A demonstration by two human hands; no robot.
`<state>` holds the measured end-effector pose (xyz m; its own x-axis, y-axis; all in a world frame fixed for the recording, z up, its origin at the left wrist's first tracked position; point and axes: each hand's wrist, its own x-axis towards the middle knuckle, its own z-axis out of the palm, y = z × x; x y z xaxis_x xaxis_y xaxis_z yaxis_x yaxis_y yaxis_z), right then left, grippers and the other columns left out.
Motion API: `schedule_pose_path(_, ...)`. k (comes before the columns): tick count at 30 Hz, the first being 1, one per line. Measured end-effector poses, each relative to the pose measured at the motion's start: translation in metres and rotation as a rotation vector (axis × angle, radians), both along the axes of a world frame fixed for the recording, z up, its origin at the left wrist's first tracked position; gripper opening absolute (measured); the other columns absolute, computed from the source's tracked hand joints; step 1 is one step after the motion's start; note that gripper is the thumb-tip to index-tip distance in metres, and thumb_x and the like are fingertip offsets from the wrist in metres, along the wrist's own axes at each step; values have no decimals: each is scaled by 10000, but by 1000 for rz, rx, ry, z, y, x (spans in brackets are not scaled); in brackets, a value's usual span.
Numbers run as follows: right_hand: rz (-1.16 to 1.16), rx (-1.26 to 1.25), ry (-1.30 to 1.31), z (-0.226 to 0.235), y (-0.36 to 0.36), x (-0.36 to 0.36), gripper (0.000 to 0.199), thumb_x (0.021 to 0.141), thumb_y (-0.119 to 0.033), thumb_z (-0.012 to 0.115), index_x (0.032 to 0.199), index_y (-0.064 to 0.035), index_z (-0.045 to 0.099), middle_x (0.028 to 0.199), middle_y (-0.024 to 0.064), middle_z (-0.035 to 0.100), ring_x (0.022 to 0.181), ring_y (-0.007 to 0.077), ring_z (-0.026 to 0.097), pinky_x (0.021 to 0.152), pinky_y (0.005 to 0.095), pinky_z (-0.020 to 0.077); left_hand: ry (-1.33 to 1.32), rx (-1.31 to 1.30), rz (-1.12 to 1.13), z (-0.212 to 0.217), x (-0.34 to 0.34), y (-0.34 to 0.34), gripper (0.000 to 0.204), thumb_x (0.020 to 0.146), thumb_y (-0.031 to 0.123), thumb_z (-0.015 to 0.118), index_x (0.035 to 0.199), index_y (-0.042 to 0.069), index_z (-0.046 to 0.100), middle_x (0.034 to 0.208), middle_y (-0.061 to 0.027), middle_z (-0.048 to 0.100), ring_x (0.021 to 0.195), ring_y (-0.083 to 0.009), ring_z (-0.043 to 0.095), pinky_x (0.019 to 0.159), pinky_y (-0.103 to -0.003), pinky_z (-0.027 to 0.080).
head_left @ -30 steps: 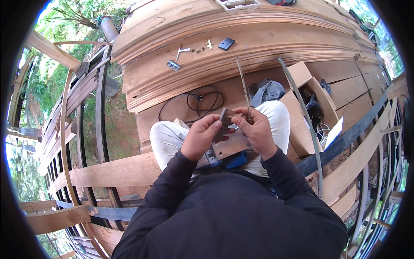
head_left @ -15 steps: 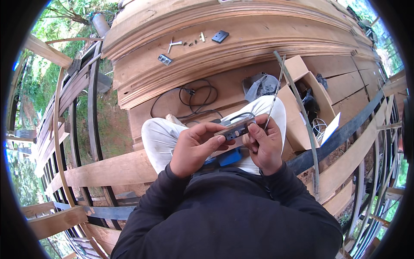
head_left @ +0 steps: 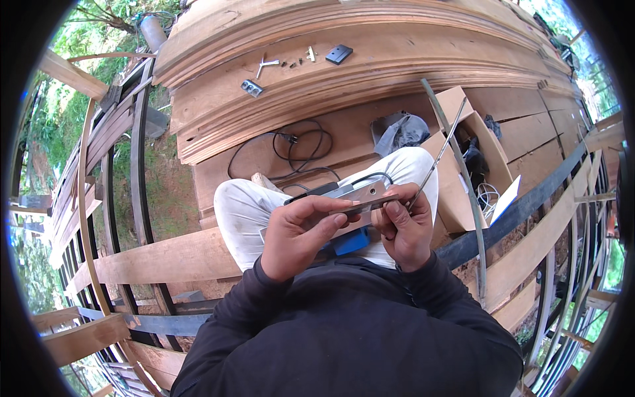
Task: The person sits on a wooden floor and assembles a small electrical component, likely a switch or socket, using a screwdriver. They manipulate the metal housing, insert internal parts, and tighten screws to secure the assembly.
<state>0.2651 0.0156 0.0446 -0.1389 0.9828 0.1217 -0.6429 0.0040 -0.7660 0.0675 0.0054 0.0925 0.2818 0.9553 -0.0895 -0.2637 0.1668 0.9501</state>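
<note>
Gripping flat grey metal plate (head_left: 360, 196), both hands, level.

- Both forearms, in dark long sleeves, rise from the lower edge and bend inward so that the hands meet over the lap.
- The left hand (head_left: 301, 235) is curled, its back toward the camera, with the fingers (head_left: 331, 217) wrapped forward and the thumb lying along the top.
- The right hand (head_left: 405, 228) sits just beside it, almost touching, knuckles up, with thumb and forefinger pinched together at the top.
- Both wrists are slightly bent, sleeves reaching to the wrists.
- The legs, in light trousers, are folded beneath the hands.
</note>
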Motion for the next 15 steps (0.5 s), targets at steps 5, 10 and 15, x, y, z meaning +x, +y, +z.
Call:
schedule_pose_path(5, -10, 4, 44, 1, -1, -1, 104, 983, -92, 607, 1054, -25, 570, 735, 20, 525, 502, 67, 378, 475, 239, 302, -15, 25, 2, 0, 2, 0, 206, 956, -23, 603, 1153, -79, 627, 1107, -157, 692, 1040, -209, 682, 934, -305, 538)
schedule_pose_path(10, -70, 44, -77, -1, -5, 2, 109, 972, -83, 625, 1035, -16, 567, 758, 36, 543, 527, 66, 413, 469, 221, 310, -19, -58, 6, 1, 5, 1, 192, 959, 5, 613, 1135, -70, 630, 1073, -124, 690, 1005, -173, 678, 909, -289, 541)
schedule_pose_path(15, -129, 63, -233, -1, -9, 3, 128, 940, -50, 662, 1027, -19, 574, 777, 31, 570, 605, 65, 501, 512, 203, 377, -21, -116, 1, -2, 12, 3, 165, 961, 45, 629, 1094, -52, 638, 1005, -88, 690, 918, -129, 670, 846, -261, 544)
